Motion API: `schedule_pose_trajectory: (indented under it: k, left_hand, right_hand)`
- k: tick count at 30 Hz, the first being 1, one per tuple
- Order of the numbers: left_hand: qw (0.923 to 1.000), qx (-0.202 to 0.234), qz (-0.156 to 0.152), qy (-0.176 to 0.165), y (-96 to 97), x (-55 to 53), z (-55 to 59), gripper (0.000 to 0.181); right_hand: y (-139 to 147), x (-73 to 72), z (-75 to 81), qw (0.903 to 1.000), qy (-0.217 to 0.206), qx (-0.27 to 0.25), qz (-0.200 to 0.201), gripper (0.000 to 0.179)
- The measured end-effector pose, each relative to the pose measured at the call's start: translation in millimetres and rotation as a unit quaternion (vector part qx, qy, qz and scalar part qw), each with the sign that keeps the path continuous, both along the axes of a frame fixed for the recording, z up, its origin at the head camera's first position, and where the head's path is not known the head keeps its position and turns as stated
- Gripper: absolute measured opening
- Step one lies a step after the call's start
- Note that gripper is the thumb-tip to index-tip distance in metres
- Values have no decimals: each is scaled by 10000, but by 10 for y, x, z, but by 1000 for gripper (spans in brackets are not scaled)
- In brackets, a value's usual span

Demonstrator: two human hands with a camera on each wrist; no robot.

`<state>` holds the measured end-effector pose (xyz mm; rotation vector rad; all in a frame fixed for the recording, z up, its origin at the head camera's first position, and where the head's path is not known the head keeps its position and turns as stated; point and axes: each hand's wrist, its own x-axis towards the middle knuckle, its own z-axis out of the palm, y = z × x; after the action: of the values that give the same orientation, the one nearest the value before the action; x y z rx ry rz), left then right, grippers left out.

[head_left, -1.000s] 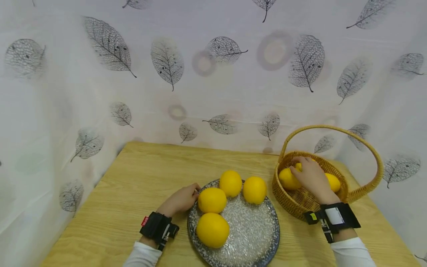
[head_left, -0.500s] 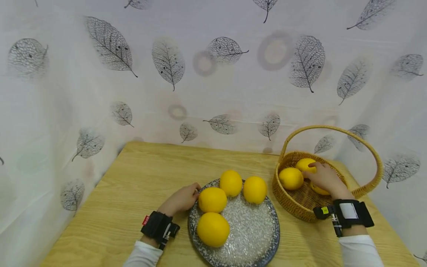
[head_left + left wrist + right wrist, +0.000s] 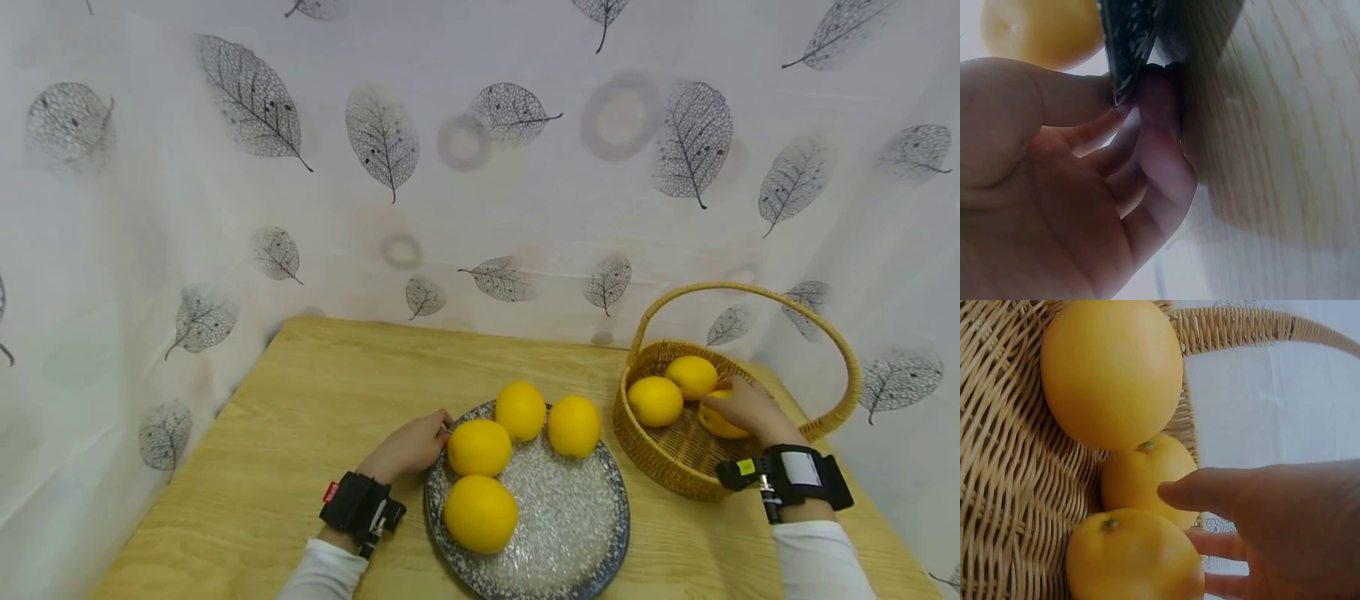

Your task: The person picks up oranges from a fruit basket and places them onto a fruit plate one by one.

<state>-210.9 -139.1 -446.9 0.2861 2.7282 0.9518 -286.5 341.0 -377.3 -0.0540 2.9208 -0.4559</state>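
Observation:
My left hand [image 3: 412,447] pinches the rim of a round speckled grey plate [image 3: 570,525]. In the left wrist view, the thumb lies on top of the dark rim and curled fingers reach beneath it. Several yellow-orange oranges [image 3: 481,514] sit along the plate's left and far side. My right hand [image 3: 753,408] reaches into a wicker basket [image 3: 660,468], over the rightmost orange [image 3: 717,419]. The right wrist view shows its thumb stretched out above this orange [image 3: 1135,556] and its fingers extended behind the fruit. Two other oranges [image 3: 655,401] lie in the basket's left and far part.
The basket's tall arched handle [image 3: 750,286] rises over its back and right side. Everything stands on a light wooden table [image 3: 360,367]. A pale curtain with a leaf print [image 3: 480,192] hangs behind the table and along its sides.
My right hand has moved right within the basket, from the left and far oranges to the rightmost one. My left hand has stayed at the plate's rim.

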Motion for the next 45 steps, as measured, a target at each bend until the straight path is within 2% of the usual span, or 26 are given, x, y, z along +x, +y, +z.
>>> schedule_pose_trajectory:
  k: [8, 13, 20, 27, 34, 45]
  left_hand:
    - [10000, -5, -17, 1, -3, -8, -1, 23]
    - [10000, 4, -32, -12, -6, -5, -2, 23]
    - [10000, 15, -34, 19, -6, -17, 18, 24]
    - [9999, -2, -107, -20, 1, 9, -24, 24]
    - [9999, 17, -49, 97, -10, 9, 10, 23]
    - [10000, -28, -94, 11, 1, 15, -6, 25]
  right_hand:
    - [14, 24, 14, 9994, -314, -84, 151, 78]
    - [-11, 46, 3, 9982, -486, -143, 312, 76]
    - [-17, 53, -8, 9990, -253, -170, 312, 74]
    - [-1, 59, -38, 9993, -140, -67, 339, 72]
    - [29, 24, -66, 9991, 100, 24, 409, 75]
    - [-56, 64, 2, 9991, 130, -83, 396, 81]
